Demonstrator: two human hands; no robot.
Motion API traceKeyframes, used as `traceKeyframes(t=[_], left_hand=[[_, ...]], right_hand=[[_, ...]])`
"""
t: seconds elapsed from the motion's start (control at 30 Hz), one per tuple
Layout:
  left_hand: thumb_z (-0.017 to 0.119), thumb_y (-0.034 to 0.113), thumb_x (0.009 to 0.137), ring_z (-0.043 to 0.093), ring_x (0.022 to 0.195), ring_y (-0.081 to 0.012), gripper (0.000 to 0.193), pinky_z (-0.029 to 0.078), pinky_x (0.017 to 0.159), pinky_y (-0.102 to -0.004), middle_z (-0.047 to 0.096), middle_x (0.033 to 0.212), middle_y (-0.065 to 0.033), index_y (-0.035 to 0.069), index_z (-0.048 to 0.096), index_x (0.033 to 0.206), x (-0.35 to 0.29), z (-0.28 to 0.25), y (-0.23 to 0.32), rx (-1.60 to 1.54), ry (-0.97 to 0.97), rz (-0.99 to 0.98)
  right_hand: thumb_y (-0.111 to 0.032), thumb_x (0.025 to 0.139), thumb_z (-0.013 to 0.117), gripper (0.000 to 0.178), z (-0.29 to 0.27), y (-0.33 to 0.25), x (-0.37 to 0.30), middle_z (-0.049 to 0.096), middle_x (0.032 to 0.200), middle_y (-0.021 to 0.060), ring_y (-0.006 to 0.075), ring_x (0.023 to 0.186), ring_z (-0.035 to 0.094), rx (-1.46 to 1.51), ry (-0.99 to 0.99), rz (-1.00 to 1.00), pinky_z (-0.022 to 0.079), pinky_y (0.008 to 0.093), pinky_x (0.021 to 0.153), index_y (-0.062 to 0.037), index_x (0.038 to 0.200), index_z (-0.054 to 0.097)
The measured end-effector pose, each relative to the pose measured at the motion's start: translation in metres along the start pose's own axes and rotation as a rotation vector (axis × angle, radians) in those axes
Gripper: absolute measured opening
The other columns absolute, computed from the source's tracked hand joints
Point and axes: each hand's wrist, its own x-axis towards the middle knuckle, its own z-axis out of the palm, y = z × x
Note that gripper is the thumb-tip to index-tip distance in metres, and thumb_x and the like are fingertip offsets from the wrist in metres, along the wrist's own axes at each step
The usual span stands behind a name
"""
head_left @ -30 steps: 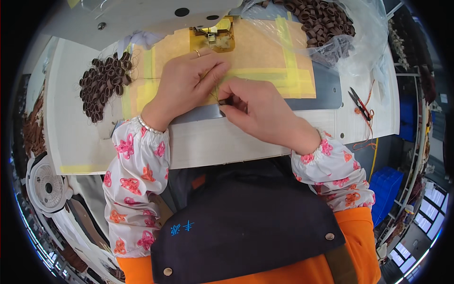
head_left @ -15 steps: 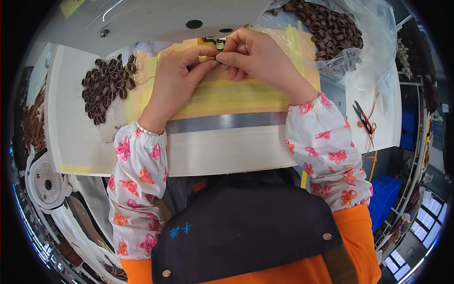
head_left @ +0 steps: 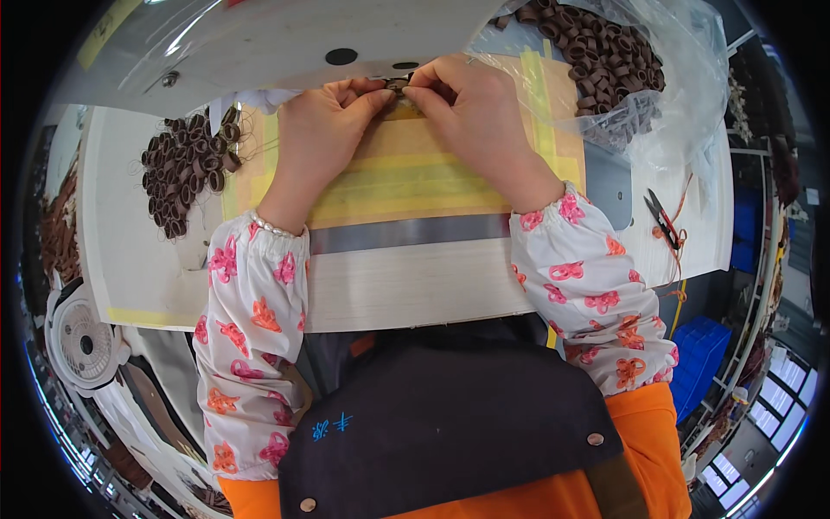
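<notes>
Under the head of a white sewing machine (head_left: 285,52), my left hand (head_left: 327,121) and my right hand (head_left: 480,108) come together at the needle area. Thumb and fingers of both are pinched on a small brown piece (head_left: 397,86), mostly hidden by the fingertips; its exact shape cannot be made out. Left of my left hand lies a heap of stitched brown loops (head_left: 186,169) with loose thread ends. Beyond my right hand, many more brown loops (head_left: 605,65) fill a clear plastic bag (head_left: 683,95).
Yellow tape strips (head_left: 406,186) cover the bed before the machine, with a grey metal strip (head_left: 411,233) along it. Black-handled thread snips (head_left: 663,216) with orange cord lie at the right. A white fan (head_left: 85,344) stands lower left, a blue crate (head_left: 699,363) lower right.
My right hand has shifted a little, its fingers lowered beside the left fingertips at the needle area. My view has tilted slightly. The brown piece shows a bit more between the hands.
</notes>
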Motion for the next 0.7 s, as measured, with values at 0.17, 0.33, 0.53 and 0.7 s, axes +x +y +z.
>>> traceKeyframes(t=[0.17, 0.33, 0.53, 0.7], left_hand=[[0.064, 0.025, 0.076, 0.041, 0.043, -0.0042, 0.024, 0.034, 0.044, -0.0218, 0.051, 0.046, -0.0001, 0.002, 0.067, 0.082, 0.0003, -0.0007, 0.0002, -0.036, 0.011, 0.019], [0.065, 0.026, 0.076, 0.047, 0.046, -0.0059, 0.026, 0.038, 0.046, -0.0228, 0.056, 0.051, -0.0020, 0.001, 0.066, 0.082, 0.0014, -0.0019, 0.0030, -0.001, 0.006, 0.030], [0.065, 0.030, 0.076, 0.051, 0.047, -0.0102, 0.027, 0.040, 0.048, -0.0247, 0.059, 0.055, -0.0038, 0.003, 0.067, 0.079, 0.0039, -0.0011, -0.0005, 0.058, 0.016, 0.048], [0.063, 0.031, 0.077, 0.045, 0.041, -0.0103, 0.027, 0.035, 0.043, -0.0269, 0.053, 0.048, -0.0025, 0.004, 0.066, 0.074, 0.0047, -0.0015, -0.0047, 0.077, 0.002, 0.069]], right_hand=[[-0.005, 0.067, 0.063, 0.009, 0.0006, -0.0025, 0.0018, 0.056, 0.063, 0.0140, 0.0310, 0.060, 0.055, 0.017, 0.023, 0.047, 0.044, 0.0374, 0.054, 0.0000, 0.067, 0.055], [-0.009, 0.071, 0.065, 0.013, -0.0019, -0.0026, 0.0042, 0.062, 0.065, 0.0108, 0.0167, 0.054, 0.058, -0.094, -0.018, 0.070, 0.046, 0.0267, 0.053, 0.0029, 0.074, 0.062], [-0.008, 0.070, 0.064, 0.011, -0.0013, -0.0039, 0.0043, 0.060, 0.063, 0.0121, 0.0218, 0.056, 0.057, -0.094, 0.007, 0.063, 0.045, 0.0303, 0.053, 0.0018, 0.071, 0.059], [-0.004, 0.068, 0.061, 0.009, 0.0035, -0.0041, 0.0018, 0.056, 0.061, 0.0137, 0.0306, 0.057, 0.056, -0.012, 0.064, 0.043, 0.044, 0.0375, 0.053, -0.0003, 0.064, 0.054]])
